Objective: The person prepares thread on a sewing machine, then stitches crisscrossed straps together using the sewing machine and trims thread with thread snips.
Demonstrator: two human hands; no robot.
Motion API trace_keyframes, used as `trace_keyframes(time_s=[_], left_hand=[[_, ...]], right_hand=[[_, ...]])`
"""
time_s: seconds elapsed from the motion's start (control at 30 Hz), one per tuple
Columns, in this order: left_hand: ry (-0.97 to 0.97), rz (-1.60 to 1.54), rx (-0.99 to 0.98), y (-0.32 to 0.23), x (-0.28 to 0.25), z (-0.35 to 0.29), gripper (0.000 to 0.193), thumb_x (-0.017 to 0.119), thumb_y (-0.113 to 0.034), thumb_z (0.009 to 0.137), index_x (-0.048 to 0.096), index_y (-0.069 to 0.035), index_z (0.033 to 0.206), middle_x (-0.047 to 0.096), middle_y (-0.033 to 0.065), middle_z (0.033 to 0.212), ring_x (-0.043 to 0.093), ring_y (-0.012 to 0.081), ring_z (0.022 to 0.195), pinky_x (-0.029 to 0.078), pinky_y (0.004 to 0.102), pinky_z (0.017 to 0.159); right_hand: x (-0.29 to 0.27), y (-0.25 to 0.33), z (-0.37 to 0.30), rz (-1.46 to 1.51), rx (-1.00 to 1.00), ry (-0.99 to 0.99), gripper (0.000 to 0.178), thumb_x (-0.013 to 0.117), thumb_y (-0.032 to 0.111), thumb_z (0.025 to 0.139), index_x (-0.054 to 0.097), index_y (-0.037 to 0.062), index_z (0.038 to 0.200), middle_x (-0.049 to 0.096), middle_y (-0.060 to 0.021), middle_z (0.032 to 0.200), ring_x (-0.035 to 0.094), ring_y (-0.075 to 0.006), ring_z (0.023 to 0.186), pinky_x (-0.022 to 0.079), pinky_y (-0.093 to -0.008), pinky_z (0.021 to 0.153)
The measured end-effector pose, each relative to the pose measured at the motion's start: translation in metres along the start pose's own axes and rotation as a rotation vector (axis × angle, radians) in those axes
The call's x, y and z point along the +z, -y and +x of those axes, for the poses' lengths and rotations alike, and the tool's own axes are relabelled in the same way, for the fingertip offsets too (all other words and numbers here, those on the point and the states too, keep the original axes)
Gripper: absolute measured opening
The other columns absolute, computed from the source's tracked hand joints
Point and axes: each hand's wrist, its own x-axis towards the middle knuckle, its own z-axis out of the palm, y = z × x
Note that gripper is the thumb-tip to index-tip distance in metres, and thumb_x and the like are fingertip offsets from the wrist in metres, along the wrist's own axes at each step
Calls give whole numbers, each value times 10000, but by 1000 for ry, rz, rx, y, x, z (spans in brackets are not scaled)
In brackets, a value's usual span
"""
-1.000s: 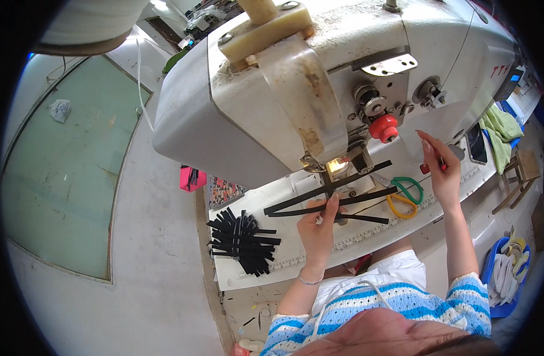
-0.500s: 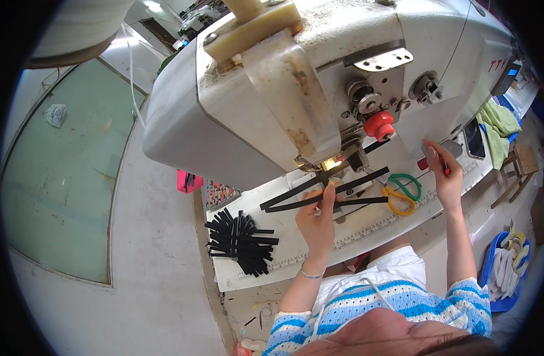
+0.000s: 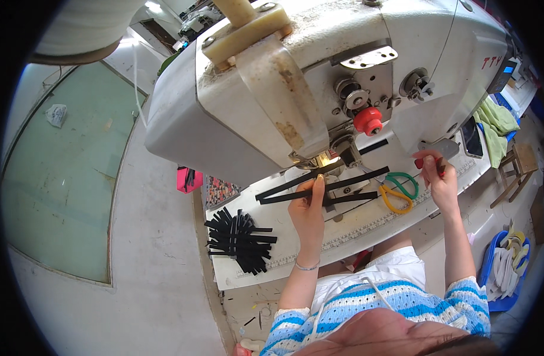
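Black strips (image 3: pixel 361 177) now farther under red-lettered machine (image 3: pixel 343 31), between pinched left fingers (image 3: pixel 318 188); right fingers (image 3: pixel 430 169) around red tool (image 3: pixel 441 167)

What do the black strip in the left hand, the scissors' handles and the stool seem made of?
Black strip: probably fabric or elastic tape, matte, flat and narrow; weave unclear. Scissors' handles: likely plastic, smooth, solid green and orange. Stool: apparently wood, dull brown, straight legs.

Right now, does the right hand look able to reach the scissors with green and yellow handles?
Probably yes: the scissors lie just left of the right hand, and nothing seems to stand between them, though the hand holds a red thing.
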Motion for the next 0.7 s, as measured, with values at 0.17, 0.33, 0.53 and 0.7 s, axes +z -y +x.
trace_keyframes(time_s=[0.17,0.33,0.53,0.7], left_hand=[[102,228,-18,-5,-21,-44,183,662,-159,830,660,11,900,602,18,718,480,56,627,371,203,562],[210,90,-5,-9,-33,-74,145,671,-93,806,665,20,896,595,27,724,494,94,643,391,229,591],[407,13,-98,-15,-33,-84,164,642,-32,815,642,40,963,556,21,744,474,87,641,374,218,560],[464,-82,-118,-25,-25,-92,243,622,11,820,610,55,1059,558,43,816,489,95,655,398,215,582]], right_hand=[[20,18,-13,-187,-62,164,246,528,180,886,532,1,1055,562,-65,753,541,-121,724,428,-261,659],[41,23,-39,-68,-89,357,309,643,190,818,529,4,1036,609,-135,880,620,-222,780,477,-293,703],[46,27,-52,-123,-364,342,342,745,189,728,560,6,952,610,-101,850,608,-191,703,479,-271,607],[44,32,-58,-156,-370,281,354,770,175,696,560,17,934,611,-91,822,606,-182,659,477,-256,568]])
